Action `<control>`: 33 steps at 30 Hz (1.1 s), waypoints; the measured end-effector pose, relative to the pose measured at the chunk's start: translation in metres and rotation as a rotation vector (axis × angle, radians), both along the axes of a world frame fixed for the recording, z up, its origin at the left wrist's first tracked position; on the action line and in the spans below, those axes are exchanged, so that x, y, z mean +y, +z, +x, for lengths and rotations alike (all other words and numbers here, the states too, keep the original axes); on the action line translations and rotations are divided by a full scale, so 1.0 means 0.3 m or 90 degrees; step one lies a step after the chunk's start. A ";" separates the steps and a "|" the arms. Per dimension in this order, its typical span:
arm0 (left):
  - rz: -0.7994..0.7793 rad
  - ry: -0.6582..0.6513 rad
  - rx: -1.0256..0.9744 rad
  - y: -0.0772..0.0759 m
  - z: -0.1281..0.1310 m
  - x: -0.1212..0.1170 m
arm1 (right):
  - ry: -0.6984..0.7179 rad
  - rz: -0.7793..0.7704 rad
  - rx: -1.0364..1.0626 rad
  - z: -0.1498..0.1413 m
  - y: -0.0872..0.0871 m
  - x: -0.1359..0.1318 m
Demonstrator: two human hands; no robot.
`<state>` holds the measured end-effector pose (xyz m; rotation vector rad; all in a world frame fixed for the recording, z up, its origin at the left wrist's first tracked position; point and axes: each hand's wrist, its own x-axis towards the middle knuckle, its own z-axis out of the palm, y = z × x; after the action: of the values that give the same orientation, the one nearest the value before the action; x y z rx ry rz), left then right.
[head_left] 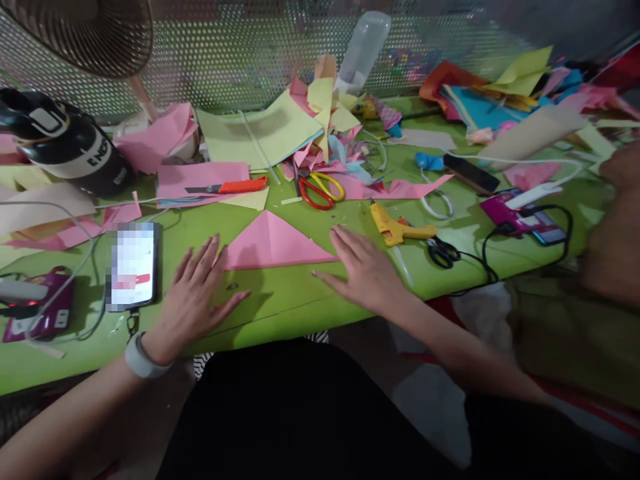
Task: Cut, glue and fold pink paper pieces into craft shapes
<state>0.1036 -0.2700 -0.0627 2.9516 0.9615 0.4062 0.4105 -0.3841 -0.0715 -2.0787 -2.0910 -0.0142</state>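
Observation:
A pink sheet of paper, folded into a wide triangle with its point away from me, lies flat on the green table. At its left corner is my left hand, fingers spread and nothing gripped. My right hand lies at the opposite corner, also with fingers apart, the fingertips touching or just over the paper's edge. A yellow glue gun rests just beyond my right hand. To the left of my left hand lies a phone with its screen lit.
Behind the triangle are a red cutter knife, red-and-yellow scissors and heaped paper scraps. Black scissors and a purple power box with cables sit rightward. A black bottle stands left. Another person's arm shows at right.

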 end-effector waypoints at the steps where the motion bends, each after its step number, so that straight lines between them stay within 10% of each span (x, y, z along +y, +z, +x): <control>1: -0.025 0.005 -0.012 0.025 0.032 0.006 | -0.010 -0.007 0.032 -0.020 0.038 0.026; 6: -0.283 -0.054 0.041 0.082 0.180 0.077 | 0.122 -0.365 0.255 -0.124 0.154 0.206; 11: -0.418 -0.008 0.149 0.048 0.242 0.145 | 0.064 -0.605 0.428 -0.137 0.082 0.350; 23: -0.754 0.078 0.119 0.046 0.275 0.212 | 0.028 -0.666 0.534 -0.102 0.020 0.387; 33: -0.770 0.085 0.090 0.031 0.267 0.225 | -0.063 -0.671 0.461 0.116 0.024 0.294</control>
<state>0.1837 -0.2025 -0.0535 1.8235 0.9260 -0.3128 0.4452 -0.2961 -0.0644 -2.0625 -1.6097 1.8443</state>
